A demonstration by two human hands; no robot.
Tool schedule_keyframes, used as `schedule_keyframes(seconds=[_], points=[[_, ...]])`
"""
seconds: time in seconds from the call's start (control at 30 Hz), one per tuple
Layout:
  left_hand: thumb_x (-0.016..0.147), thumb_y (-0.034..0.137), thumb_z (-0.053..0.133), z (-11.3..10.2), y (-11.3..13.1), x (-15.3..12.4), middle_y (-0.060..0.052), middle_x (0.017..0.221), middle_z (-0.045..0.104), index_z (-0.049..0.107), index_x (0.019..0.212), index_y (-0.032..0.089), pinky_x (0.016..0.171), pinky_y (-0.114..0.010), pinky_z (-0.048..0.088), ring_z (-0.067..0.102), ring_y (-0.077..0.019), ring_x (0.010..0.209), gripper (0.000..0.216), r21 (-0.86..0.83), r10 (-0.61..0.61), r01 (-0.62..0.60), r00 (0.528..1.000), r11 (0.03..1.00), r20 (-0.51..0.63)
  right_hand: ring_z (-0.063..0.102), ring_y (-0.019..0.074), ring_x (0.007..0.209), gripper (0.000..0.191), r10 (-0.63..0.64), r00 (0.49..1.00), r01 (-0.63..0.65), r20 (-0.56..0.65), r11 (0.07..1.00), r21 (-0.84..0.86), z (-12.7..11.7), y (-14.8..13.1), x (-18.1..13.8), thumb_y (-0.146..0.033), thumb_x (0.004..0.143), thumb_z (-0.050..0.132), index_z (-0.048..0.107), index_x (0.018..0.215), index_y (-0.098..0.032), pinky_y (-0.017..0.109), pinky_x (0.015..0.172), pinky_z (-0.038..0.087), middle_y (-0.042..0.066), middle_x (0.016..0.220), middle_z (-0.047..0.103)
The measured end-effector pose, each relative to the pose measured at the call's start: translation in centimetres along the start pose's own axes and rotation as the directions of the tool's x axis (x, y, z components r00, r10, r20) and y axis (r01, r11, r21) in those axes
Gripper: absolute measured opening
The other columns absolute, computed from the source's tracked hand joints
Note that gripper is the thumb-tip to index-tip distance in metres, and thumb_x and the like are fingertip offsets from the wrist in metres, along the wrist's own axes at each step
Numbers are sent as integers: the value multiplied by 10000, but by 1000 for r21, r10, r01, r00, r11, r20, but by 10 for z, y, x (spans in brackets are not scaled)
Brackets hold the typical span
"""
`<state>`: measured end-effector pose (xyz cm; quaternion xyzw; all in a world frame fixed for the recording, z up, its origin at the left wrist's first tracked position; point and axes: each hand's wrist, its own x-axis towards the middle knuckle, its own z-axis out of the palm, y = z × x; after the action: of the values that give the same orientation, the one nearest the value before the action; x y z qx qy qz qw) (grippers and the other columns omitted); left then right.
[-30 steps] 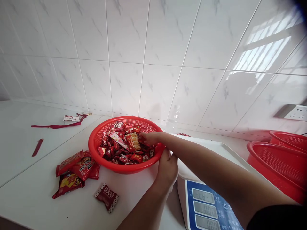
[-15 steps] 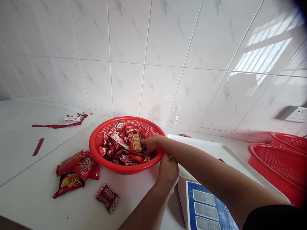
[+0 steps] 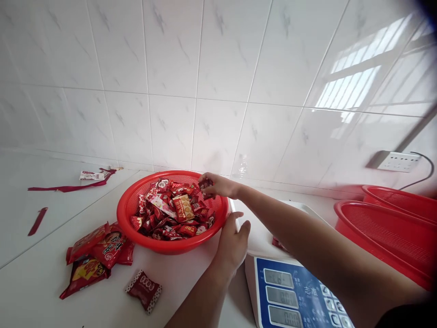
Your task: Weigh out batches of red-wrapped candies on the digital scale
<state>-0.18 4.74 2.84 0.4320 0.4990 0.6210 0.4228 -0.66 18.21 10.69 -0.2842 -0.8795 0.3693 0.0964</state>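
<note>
A round red mesh basket (image 3: pixel 127 208) full of red snack packets (image 3: pixel 172 208) stands on the white counter. My right hand (image 3: pixel 215 186) hovers over the basket's right side, its fingers pinched on a small red packet (image 3: pixel 206 185). My left hand (image 3: pixel 232 241) grips the basket's near right rim, next to the white tray (image 3: pixel 259 237) of a scale. A small red packet (image 3: pixel 279 243) lies on that tray under my right forearm.
The scale's blue panel (image 3: pixel 293 298) has three displays. A pile of red packets (image 3: pixel 97 253) and one dotted packet (image 3: pixel 143 289) lie left of the basket. Red ribbon strips (image 3: pixel 68 187) lie far left. Two stacked red baskets (image 3: pixel 389 232) stand right, under a wall socket (image 3: pixel 398 160).
My right hand dug into the packets, then rose out pinching a small red packet. The left hand kept its grip on the rim. The view shifted slightly right.
</note>
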Motion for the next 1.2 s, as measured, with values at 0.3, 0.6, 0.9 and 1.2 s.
schedule_keyframes(seconds=[0.3,0.6,0.9,1.2], points=[[850,329,566,5,-8,2,-128,1385,498,573,1147,206,1103,-407,274,343,-255,1364,322,141,113,-107,993,984,-34,661,136,750,280,143,985,-130,-97,983,128,-66,32,-106,-136,844,559,464,1100,-197,197,530,480,19,879,616],[890,346,505,6,-10,1,-108,1422,462,557,1182,221,1131,-425,238,302,-236,1386,322,292,177,-170,984,941,1,635,128,731,574,358,925,-368,-126,928,-62,-84,77,-179,-339,806,645,450,1337,-241,266,618,509,109,1227,572],[918,417,454,7,-8,1,-81,1411,476,578,1169,233,1119,-407,263,339,-241,1362,335,365,216,-206,976,908,14,601,284,994,745,356,900,-417,-253,872,-257,-77,74,-222,-482,770,647,380,1425,-247,401,824,479,120,1173,617],[920,447,435,5,-11,1,-87,1387,500,588,1160,227,1103,-418,298,363,-246,1349,360,389,233,-230,972,892,40,502,310,1228,495,253,929,-332,-269,893,-304,-50,72,-258,-467,886,480,512,1348,-292,454,975,429,62,1399,506]])
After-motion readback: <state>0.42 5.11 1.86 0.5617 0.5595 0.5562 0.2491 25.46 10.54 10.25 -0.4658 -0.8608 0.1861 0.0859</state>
